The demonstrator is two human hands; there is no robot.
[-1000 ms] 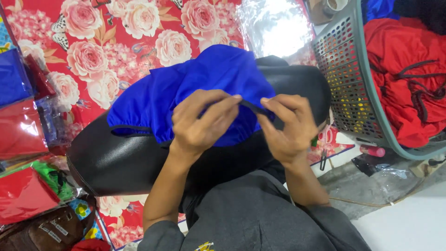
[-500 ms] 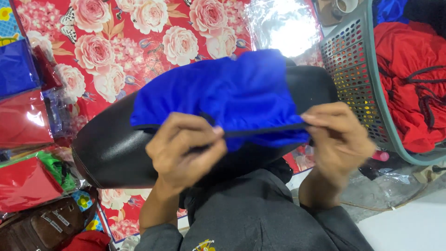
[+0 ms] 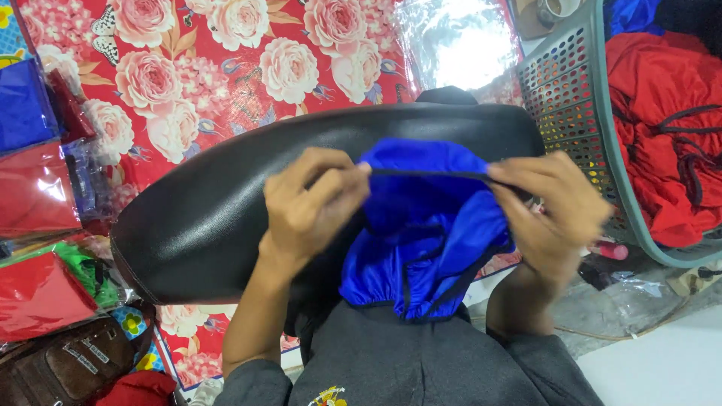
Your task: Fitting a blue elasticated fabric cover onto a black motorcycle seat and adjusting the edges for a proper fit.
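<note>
Colours I'm seeing from here: the fabric cover [image 3: 421, 248] is bright royal blue with a dark trim edge, on a glossy black seat [image 3: 226, 218]. The mat [image 3: 226, 68] underneath is red with big pink roses and butterflies. The basket [image 3: 579, 98] is grey-green, stuffed with red cloth [image 3: 662, 113]. The packets [image 3: 37, 293] at the side are red, blue and green.

A red floral sheet [image 3: 226, 68] with large pale pink roses and a butterfly print fills the upper left and centre of the frame. Bright light glares off a clear plastic wrap [image 3: 462, 45] at the upper centre. At the upper right stands a grey-green perforated laundry basket [image 3: 571, 98] heaped with red cloth [image 3: 662, 128]. Down the left edge lie packets of blue, red and green fabric [image 3: 34, 188] in clear bags, and a brown leather bag [image 3: 68, 365] sits at the lower left. Pale floor [image 3: 662, 361] shows at the lower right.
</note>
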